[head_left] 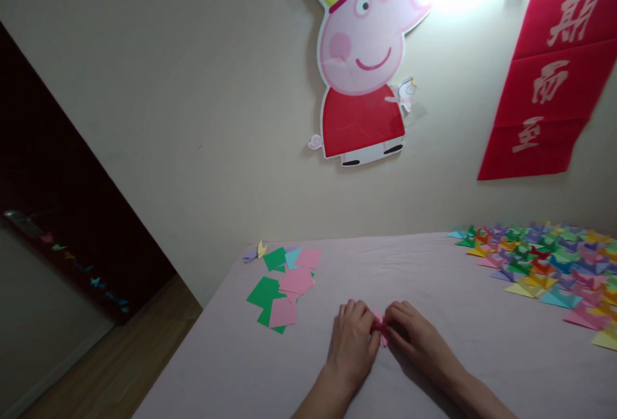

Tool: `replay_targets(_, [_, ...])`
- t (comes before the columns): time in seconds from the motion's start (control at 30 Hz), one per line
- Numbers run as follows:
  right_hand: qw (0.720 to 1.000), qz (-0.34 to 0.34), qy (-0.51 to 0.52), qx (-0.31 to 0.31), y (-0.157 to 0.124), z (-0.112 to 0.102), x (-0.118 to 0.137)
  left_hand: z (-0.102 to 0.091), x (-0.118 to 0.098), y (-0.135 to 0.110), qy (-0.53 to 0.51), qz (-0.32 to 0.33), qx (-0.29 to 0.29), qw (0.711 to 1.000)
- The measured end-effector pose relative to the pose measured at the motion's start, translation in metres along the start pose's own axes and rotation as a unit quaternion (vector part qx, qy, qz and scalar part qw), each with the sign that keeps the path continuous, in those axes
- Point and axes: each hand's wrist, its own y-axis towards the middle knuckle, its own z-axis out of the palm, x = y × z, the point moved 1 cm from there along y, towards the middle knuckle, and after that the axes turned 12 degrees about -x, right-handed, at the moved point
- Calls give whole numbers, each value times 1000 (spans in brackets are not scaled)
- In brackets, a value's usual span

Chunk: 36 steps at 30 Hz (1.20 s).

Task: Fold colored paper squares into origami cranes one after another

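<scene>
A small piece of folded pink paper [382, 335] is held between my two hands, just above or on the pale cloth-covered table [424, 277]. My left hand [354, 335] pinches its left side with the thumb and fingers closed. From the right, my right hand [417, 335] pinches the other side, also closed. The fingers cover most of the paper, and narrow pink ends stick out above and below them. Beyond my left hand lie loose square sheets, among them a pink sheet [283, 312] and a green sheet [265, 292].
Many colourful folded paper cranes [544, 268] stand in rows at the right. A yellow folded piece [261, 250] and a purple one [250, 255] sit at the far left corner. Behind the table, a cartoon pig cutout [364, 117] and a red banner [544, 85] hang on the wall.
</scene>
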Motion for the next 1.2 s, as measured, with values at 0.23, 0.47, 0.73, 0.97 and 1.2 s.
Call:
replay_targets(0.23, [998,33,37,35,4,-13,-16,9,5,13,-19,23,5,1000])
replay_targets(0.47, [996,56,38,49,7,-10,-24,12,4,15,-32,8,1,999])
replay_targets(0.73, [996,66,25,50,8,-12,-31,12,1,20,-33,-4,13,999])
replay_targets(0.97, [996,75,19,54,16,-9,-24,11,2,20,-54,-31,6,998])
replay_targets(1.2, [996,71,-27,44,18,2,-26,7,6,19,-94,-61,5,994])
